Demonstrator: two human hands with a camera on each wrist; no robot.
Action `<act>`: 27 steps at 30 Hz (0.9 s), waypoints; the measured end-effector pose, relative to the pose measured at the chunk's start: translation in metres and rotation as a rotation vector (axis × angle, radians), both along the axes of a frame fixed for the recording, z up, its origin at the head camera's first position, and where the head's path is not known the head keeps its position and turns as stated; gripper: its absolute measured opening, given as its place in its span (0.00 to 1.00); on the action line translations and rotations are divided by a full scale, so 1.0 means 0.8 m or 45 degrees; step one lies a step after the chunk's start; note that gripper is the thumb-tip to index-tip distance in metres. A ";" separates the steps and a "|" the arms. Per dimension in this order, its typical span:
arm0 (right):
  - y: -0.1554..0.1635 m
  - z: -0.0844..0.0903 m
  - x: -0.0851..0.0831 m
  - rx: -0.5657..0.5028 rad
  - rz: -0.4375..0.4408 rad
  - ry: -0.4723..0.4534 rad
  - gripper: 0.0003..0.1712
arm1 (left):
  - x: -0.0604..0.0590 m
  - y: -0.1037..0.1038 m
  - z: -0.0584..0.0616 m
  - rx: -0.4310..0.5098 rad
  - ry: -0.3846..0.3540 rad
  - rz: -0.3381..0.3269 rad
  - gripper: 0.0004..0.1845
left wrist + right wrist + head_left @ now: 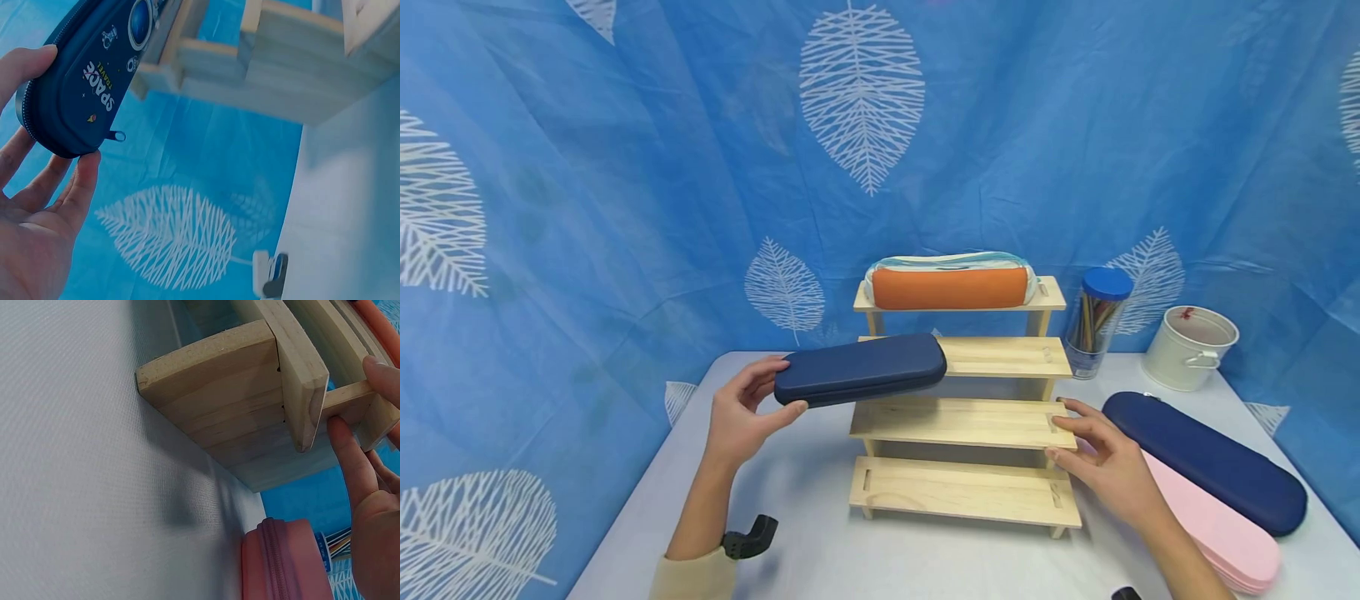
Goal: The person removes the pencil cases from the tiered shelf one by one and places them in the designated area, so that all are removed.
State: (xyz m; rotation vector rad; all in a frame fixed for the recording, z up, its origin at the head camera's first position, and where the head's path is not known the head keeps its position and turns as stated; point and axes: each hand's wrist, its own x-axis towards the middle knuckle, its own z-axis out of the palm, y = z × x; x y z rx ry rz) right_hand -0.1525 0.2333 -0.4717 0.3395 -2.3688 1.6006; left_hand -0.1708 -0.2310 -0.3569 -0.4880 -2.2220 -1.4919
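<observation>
Our left hand [741, 412] pinches the oblong navy zippered case [861, 367], which extends toward three o'clock. Our right hand [1112, 467] grips the tiered pale-wood rack [962, 421] at three o'clock.

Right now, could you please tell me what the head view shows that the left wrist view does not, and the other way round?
Only the head view shows the right hand, orange-and-white pouch, blue-lidded jar, white pail, pink case and another navy case.

Only the left wrist view shows the "SPACE TRAVEL" lettering and zip pull on the held case.

Both show the left hand, the held navy case, the wooden rack and the leaf-patterned blue curtain.
</observation>
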 end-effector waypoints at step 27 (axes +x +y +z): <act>0.000 -0.001 0.001 -0.019 0.005 -0.021 0.24 | 0.000 -0.082 -0.047 0.209 -0.070 0.379 0.29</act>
